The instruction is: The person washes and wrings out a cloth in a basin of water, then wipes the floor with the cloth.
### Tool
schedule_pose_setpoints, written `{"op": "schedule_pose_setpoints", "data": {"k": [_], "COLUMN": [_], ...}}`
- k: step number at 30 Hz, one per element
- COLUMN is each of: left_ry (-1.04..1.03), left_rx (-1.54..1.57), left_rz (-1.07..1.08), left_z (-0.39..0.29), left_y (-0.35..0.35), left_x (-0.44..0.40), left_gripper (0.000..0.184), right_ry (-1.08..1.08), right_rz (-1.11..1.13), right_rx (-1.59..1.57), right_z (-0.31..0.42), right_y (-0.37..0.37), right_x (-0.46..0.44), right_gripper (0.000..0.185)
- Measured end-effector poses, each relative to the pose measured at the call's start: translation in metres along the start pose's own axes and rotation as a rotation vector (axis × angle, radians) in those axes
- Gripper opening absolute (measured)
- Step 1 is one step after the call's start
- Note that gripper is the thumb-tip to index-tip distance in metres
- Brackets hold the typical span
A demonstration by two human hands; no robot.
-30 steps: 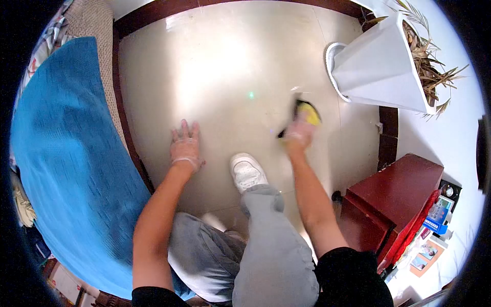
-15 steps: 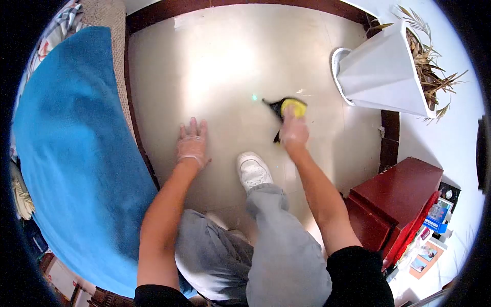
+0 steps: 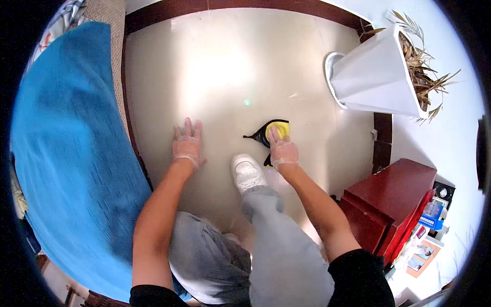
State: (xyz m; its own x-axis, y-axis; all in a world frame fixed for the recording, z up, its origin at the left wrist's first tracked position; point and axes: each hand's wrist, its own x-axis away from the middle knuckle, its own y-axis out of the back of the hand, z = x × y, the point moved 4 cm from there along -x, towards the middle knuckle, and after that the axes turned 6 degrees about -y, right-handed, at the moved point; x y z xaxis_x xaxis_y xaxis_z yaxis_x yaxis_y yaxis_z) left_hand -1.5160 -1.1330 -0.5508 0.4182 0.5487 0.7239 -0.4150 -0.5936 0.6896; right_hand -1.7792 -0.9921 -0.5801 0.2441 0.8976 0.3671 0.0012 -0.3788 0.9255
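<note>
My left hand (image 3: pixel 187 146), in a clear thin glove, lies flat on the pale floor (image 3: pixel 215 66) with its fingers spread and nothing in it. Under the fingers of my right hand (image 3: pixel 284 151), gloved the same way, a yellow and black cloth (image 3: pixel 262 134) is gripped and pressed against the tiles. One black corner of the cloth sticks out to the left, and another shows below by the wrist. Part of the cloth is hidden beneath the hand. My white shoe (image 3: pixel 247 173) stands on the floor between both hands.
A blue cover (image 3: pixel 71 143) drapes over furniture along the left. At the upper right a white planter (image 3: pixel 376 74) with dry leaves stands on a saucer (image 3: pixel 330 77). Lower right is a dark red cabinet (image 3: pixel 391 189) with small items on it. Dark skirting (image 3: pixel 245 4) borders the floor.
My right hand has moved the cloth toward me and slightly left across the floor. My left hand stays flat in nearly the same spot; the view has shifted a little.
</note>
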Motion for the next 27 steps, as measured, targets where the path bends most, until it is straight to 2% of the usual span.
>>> {"op": "schedule_pose_setpoints", "data": {"k": [2,5,7,9,11,14,16,18,21,24,26,27], "left_ry": [0.014,0.019,0.026,0.052,0.03,0.038,0.045,0.049,0.004,0.013,0.023,0.028], "left_rx": [0.001,-0.007,0.023,0.103,0.103,0.129,0.128,0.102,0.054,0.045,0.067,0.075], "left_rz": [-0.005,-0.018,0.0,0.018,-0.008,-0.015,0.007,0.028,-0.09,-0.045,-0.052,-0.054], "left_z": [-0.001,-0.003,-0.004,-0.001,0.002,0.002,-0.002,-0.003,0.002,0.001,-0.001,-0.002], "left_y": [0.007,0.0,0.002,0.016,0.008,0.008,0.007,0.008,-0.018,-0.003,0.001,0.003], "left_x": [0.004,0.004,0.011,0.015,0.005,0.006,0.013,0.006,-0.009,0.001,0.002,0.002], "left_gripper": [0.121,0.121,0.122,0.123,0.124,0.124,0.124,0.125,0.125,0.124,0.124,0.123], "right_ry": [0.034,-0.054,-0.141,-0.115,0.036,0.049,-0.078,-0.195,-0.265,-0.472,-0.338,-0.36], "right_rz": [-0.017,-0.007,0.152,0.182,0.114,0.036,0.109,0.056,-0.019,0.122,0.077,0.08], "right_rx": [0.029,-0.009,-0.046,-0.029,0.041,0.091,0.021,-0.043,-0.022,-0.122,0.082,0.085], "right_z": [0.003,-0.006,-0.002,0.003,0.006,0.001,-0.009,-0.018,-0.022,-0.031,-0.048,-0.056], "right_y": [0.026,0.039,0.034,0.03,0.002,0.008,0.03,0.045,0.026,-0.009,-0.051,-0.047], "right_x": [-0.008,-0.062,-0.052,-0.033,0.011,-0.006,-0.046,-0.076,-0.052,0.035,0.084,0.078], "right_gripper": [0.052,0.063,0.065,0.065,0.063,0.055,0.058,0.059,0.059,0.061,0.066,0.068]}}
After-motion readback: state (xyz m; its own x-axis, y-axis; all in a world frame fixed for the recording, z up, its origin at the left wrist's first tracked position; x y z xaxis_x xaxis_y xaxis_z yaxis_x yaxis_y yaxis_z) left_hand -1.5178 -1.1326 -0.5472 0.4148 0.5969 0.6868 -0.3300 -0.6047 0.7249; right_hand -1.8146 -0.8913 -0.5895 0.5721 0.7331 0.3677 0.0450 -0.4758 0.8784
